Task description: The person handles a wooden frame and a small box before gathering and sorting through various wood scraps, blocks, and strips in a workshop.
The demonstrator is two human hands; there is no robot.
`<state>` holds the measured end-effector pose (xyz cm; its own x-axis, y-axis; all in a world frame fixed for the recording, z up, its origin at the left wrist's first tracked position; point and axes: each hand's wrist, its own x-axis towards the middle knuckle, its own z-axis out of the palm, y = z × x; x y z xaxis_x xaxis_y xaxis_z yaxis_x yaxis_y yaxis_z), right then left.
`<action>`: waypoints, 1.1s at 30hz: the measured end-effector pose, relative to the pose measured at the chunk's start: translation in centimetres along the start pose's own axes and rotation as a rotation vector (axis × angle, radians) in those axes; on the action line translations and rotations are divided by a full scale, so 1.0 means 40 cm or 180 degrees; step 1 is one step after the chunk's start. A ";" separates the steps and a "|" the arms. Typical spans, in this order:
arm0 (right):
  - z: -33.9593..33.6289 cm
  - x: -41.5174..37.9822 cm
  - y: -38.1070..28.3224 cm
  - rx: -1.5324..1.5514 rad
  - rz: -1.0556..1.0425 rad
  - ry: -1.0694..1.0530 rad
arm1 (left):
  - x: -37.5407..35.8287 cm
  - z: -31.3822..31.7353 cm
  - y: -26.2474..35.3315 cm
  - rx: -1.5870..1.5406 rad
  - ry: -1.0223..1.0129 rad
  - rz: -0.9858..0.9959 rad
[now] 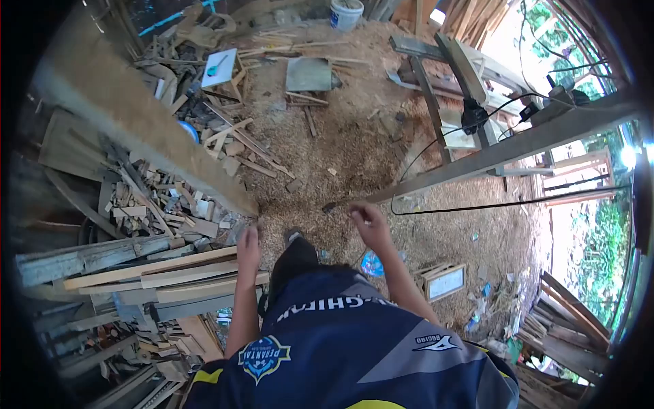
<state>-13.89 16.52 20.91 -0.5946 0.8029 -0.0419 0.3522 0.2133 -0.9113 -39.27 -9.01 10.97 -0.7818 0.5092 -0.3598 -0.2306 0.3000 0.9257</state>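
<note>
My left hand [249, 244] hangs in front of me on the left, near the lower end of a wooden post [197, 174]. Its fingers point forward, loosely apart, and nothing shows in them. On the right, my right hand [368, 222] is held over the ground with its fingers loosely bent and no object visible in them. The near end of a long beam [463, 160] lies just beyond that hand. Below and between my hands, one dark shoe [293, 236] stands on the shavings-covered ground [300, 211].
Offcuts [157, 204] and stacked boards [157, 276] crowd the left. A black cable [511, 203] runs across the right side near a timber frame [436, 102]. A small stool [308, 75] and a white bucket [346, 13] stand ahead. A framed box [445, 282] lies at right.
</note>
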 end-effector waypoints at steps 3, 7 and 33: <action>-0.066 0.133 -0.018 -0.0031 -0.0038 0.0102 | 0.166 0.114 0.167 -0.0158 -0.0233 0.0086; -0.135 0.294 -0.044 0.0363 0.0254 0.0689 | 0.372 0.246 0.335 -0.0475 -0.0665 0.0065; -0.247 1.671 0.721 0.0463 0.1663 0.0804 | 1.728 1.243 0.292 0.1367 -0.1563 -0.0318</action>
<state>-36.35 81.82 -4.12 -0.1727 0.8923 -0.4171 0.4386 -0.3095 -0.8437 -67.20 69.80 -8.91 -0.3900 0.7405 -0.5473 0.0428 0.6083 0.7926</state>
